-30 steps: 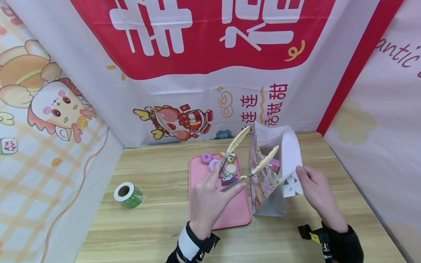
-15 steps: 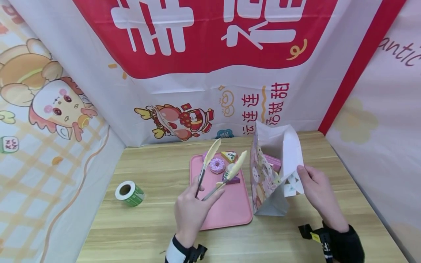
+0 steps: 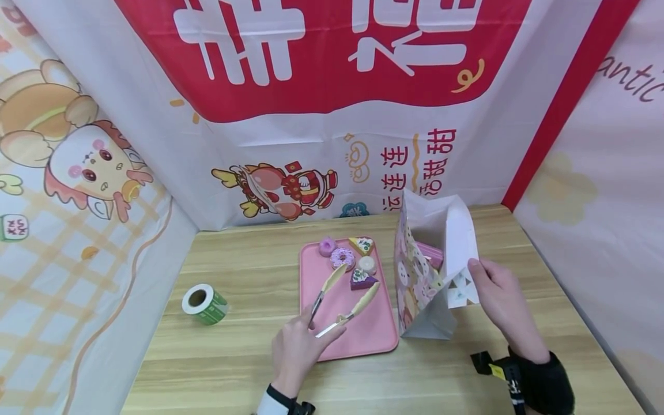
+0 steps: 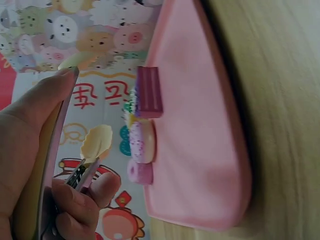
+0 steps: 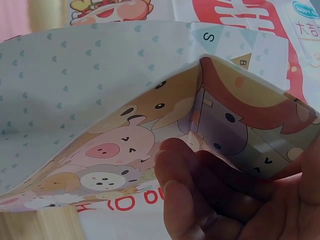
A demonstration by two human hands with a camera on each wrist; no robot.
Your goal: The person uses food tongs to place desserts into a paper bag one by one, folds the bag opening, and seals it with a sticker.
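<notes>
My left hand (image 3: 298, 351) holds a pair of tongs (image 3: 367, 297) with cream-coloured scalloped tips, spread apart with nothing between them. They are over the pink tray (image 3: 374, 334). At the tray's far end sit a sprinkled purple donut (image 3: 337, 253), a small purple ring (image 3: 327, 246), a yellow-edged cake wedge (image 3: 362, 246), a whitish round piece (image 3: 366, 264) and a purple cake slice (image 3: 362, 280). My right hand (image 3: 505, 302) pinches the folded-out rim of an upright paper bag (image 3: 412, 282) printed with animals. Inside the bag a pink ridged item (image 3: 432, 255) shows; its lower part is hidden.
A roll of green labels (image 3: 208, 306) stands left of the tray on the wooden table (image 3: 249, 271). The bag stands close against the tray's right side. Printed cloth (image 3: 321, 138) hangs behind and along both sides.
My left hand has drawn back from the bag, leftward and toward me, bringing the spread tongs low over the tray. My right hand keeps its grip on the bag's rim.
</notes>
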